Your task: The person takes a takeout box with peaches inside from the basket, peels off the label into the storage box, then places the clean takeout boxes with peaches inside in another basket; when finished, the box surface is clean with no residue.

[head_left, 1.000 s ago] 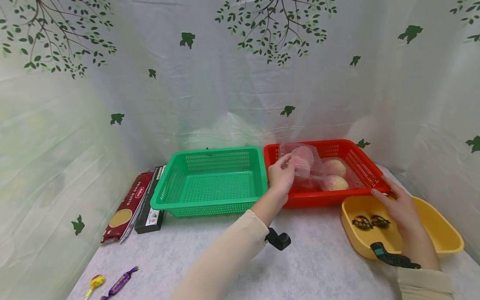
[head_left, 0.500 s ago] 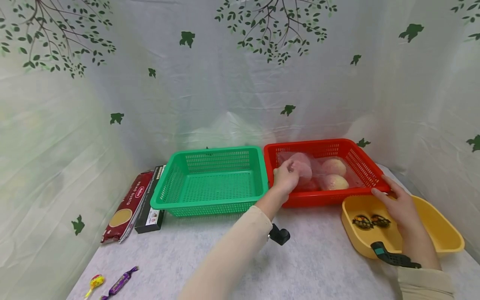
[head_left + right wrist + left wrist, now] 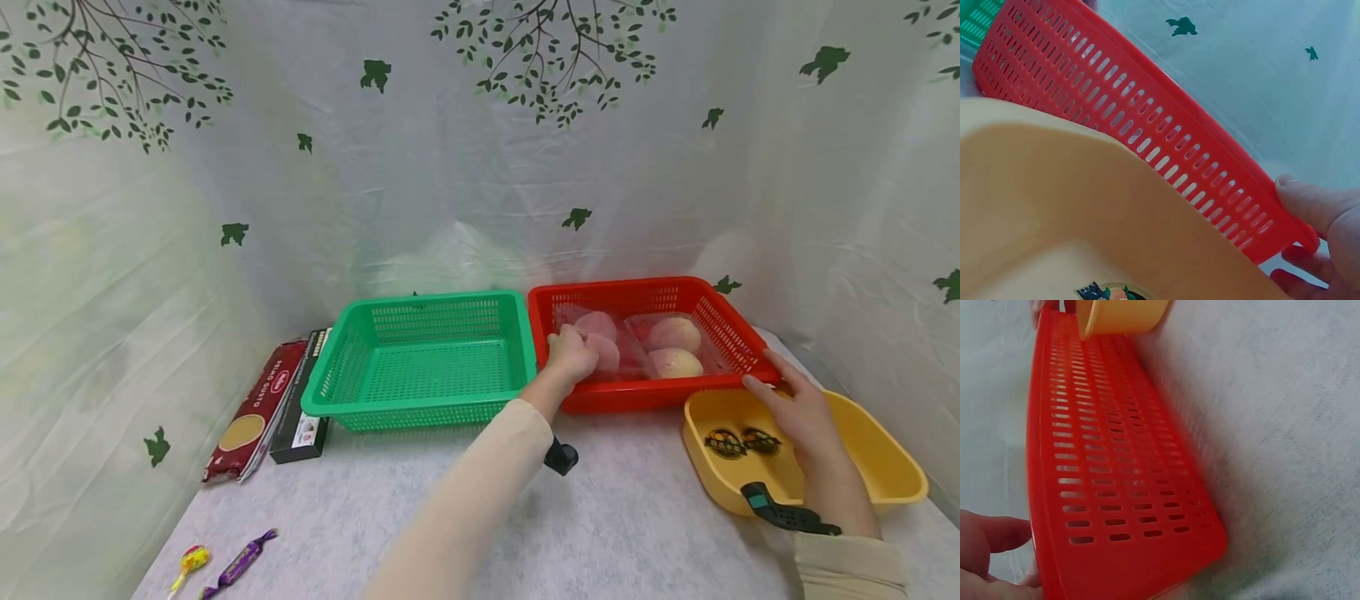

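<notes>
In the head view my left hand (image 3: 572, 356) is inside the left end of the red basket (image 3: 622, 397). Its curled fingers hold the left edge of a clear plastic pack (image 3: 598, 342) with two pink, peach-like rounds; the fingertips are hidden. Beside it in the basket lies a second clear pack (image 3: 675, 348) with two yellowish-pink rounds. At the basket's front right corner my right hand (image 3: 802, 417) grips the rim. The right wrist view shows its thumb (image 3: 1300, 197) on top and fingers underneath.
Left of the red basket stands a green basket (image 3: 420, 410). A yellow tub (image 3: 720, 492) sits under my right forearm. Farther left are a dark red packet (image 3: 251, 417) and a black box (image 3: 298, 446). A lollipop (image 3: 193, 560) and a purple-wrapped candy (image 3: 242, 565) lie front left.
My left hand has lowered the pack with the pink rounds from a tilted position down into the red basket, left of the other pack. My right hand has stayed on the rim.
</notes>
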`<control>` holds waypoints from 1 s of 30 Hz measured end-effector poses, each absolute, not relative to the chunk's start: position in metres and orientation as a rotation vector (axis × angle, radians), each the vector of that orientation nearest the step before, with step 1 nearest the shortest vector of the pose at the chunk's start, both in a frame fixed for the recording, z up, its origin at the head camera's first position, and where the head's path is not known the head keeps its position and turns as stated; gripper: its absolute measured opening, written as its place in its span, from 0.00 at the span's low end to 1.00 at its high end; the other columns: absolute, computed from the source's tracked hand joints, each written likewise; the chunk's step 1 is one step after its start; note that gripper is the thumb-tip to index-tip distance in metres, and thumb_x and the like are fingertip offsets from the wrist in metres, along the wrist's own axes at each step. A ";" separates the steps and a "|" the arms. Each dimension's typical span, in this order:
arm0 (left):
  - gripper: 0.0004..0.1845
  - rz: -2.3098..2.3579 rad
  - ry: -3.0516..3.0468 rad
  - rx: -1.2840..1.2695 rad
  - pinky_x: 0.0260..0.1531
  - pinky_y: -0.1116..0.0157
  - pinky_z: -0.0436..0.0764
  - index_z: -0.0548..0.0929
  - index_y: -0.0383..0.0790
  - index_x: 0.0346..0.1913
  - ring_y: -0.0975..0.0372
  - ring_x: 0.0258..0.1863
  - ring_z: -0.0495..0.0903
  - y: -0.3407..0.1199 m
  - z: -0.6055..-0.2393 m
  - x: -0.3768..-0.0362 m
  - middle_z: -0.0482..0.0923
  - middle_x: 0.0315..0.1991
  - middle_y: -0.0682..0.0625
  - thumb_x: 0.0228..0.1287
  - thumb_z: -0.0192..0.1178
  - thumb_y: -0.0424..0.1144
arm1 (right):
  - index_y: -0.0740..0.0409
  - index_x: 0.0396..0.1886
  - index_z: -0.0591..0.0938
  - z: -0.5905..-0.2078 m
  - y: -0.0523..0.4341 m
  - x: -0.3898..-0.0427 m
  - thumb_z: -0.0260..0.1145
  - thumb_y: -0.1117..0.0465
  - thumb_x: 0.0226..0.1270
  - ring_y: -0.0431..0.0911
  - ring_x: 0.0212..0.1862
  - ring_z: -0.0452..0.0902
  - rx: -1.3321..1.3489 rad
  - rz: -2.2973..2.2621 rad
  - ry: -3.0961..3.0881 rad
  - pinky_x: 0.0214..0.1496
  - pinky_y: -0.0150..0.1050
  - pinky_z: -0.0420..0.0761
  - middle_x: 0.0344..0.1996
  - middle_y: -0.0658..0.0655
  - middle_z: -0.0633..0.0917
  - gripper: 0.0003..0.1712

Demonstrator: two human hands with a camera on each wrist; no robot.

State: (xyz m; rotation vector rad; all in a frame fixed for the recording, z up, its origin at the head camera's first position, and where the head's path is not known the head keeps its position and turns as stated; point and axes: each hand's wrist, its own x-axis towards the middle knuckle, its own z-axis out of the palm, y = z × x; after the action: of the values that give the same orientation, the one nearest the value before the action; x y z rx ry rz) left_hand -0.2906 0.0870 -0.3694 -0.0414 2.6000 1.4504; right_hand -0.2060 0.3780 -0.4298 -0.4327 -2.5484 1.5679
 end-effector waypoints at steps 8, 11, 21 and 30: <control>0.38 1.397 2.524 -0.083 0.65 0.54 0.76 0.56 0.42 0.77 0.52 0.63 0.69 0.085 -0.366 -0.293 0.69 0.68 0.44 0.68 0.61 0.35 | 0.44 0.81 0.41 -0.430 0.377 -0.206 0.53 0.35 0.73 0.71 0.72 0.49 -0.426 1.571 -2.556 0.70 0.71 0.61 0.80 0.69 0.47 0.48; 0.34 1.460 2.449 -0.088 0.62 0.54 0.78 0.63 0.41 0.73 0.53 0.57 0.71 0.083 -0.368 -0.294 0.72 0.62 0.45 0.66 0.64 0.36 | 0.44 0.81 0.41 -0.430 0.378 -0.207 0.53 0.36 0.73 0.71 0.72 0.49 -0.426 1.581 -2.551 0.70 0.71 0.60 0.80 0.69 0.46 0.48; 0.31 1.874 2.308 0.053 0.62 0.51 0.78 0.65 0.48 0.73 0.53 0.66 0.69 0.075 -0.375 -0.278 0.70 0.69 0.47 0.69 0.61 0.43 | 0.56 0.81 0.45 -0.425 0.382 -0.206 0.52 0.40 0.76 0.73 0.67 0.54 -0.339 1.401 -2.664 0.60 0.66 0.70 0.75 0.78 0.53 0.46; 0.23 1.913 2.435 0.354 0.64 0.54 0.77 0.72 0.55 0.67 0.55 0.70 0.68 0.037 -0.395 -0.236 0.70 0.68 0.55 0.71 0.59 0.41 | 0.63 0.78 0.53 -0.393 0.364 -0.190 0.58 0.42 0.73 0.79 0.70 0.43 -0.247 0.946 -2.779 0.54 0.81 0.64 0.74 0.80 0.46 0.46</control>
State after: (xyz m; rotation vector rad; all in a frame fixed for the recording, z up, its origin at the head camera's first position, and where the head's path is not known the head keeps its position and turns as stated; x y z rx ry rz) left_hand -0.2363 0.0372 -0.3953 0.3537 2.4350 1.9132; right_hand -0.1898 0.3637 -0.3930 -0.2467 -2.7792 0.9465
